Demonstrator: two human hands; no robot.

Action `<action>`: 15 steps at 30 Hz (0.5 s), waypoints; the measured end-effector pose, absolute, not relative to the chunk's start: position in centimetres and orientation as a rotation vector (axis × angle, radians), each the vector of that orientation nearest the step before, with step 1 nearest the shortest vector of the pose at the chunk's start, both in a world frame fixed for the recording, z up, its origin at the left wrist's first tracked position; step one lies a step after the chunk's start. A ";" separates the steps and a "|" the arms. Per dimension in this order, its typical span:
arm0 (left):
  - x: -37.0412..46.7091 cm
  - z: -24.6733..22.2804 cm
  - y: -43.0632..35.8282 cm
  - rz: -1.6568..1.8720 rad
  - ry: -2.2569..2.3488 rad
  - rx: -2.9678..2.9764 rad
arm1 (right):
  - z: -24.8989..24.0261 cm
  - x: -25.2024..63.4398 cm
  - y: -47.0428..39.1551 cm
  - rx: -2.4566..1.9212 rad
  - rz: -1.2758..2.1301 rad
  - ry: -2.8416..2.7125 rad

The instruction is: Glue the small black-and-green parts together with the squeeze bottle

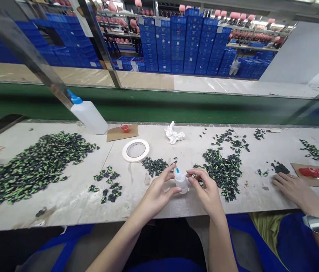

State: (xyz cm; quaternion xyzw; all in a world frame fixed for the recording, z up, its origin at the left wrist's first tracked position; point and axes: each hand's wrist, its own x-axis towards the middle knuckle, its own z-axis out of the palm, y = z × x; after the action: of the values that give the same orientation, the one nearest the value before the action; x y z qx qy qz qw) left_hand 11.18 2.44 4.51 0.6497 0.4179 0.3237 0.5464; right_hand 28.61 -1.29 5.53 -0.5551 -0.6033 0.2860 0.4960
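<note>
A small translucent squeeze bottle (pixel 181 184) with a blue-tipped nozzle stands upright just over the table's front part. My left hand (pixel 159 190) grips it from the left, thumb low on its body and fingers behind. From the right, my right hand (pixel 206 188) has its thumb and fingertips closed at the bottle's shoulder. Just behind the left fingers lies a small pile of dark parts (pixel 155 166). A larger heap of black and green small parts (pixel 223 170) sits beside the right hand.
At left are a big heap of black-green parts (pixel 40 162), a tape roll (pixel 136 150), a large white bottle (pixel 90 116), and a red cup (pixel 125 128) on cardboard. Crumpled tissue (pixel 174 134) lies behind. A co-worker's hand (pixel 295 189) rests at right, near red containers (pixel 313 172).
</note>
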 end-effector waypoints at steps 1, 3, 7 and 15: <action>11.0 4.7 2.3 0.760 0.978 1.546 | 5.7 28.5 -1.5 -1.346 0.704 -1.458; 10.7 5.0 2.1 0.747 0.984 1.569 | 6.1 28.4 -1.6 -1.355 0.710 -1.474; 10.1 5.5 2.1 0.688 0.998 1.624 | 6.7 28.2 -1.5 -1.358 0.671 -1.554; 9.7 5.3 2.3 0.704 0.975 1.625 | 7.0 27.1 -1.1 -1.368 0.527 -1.637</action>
State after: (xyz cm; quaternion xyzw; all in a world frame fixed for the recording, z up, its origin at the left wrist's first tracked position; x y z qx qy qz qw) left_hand 9.72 2.27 5.27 0.6810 0.4087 0.2952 0.5311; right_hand 27.13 -1.08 6.97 -0.5543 -0.6636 0.2134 0.4548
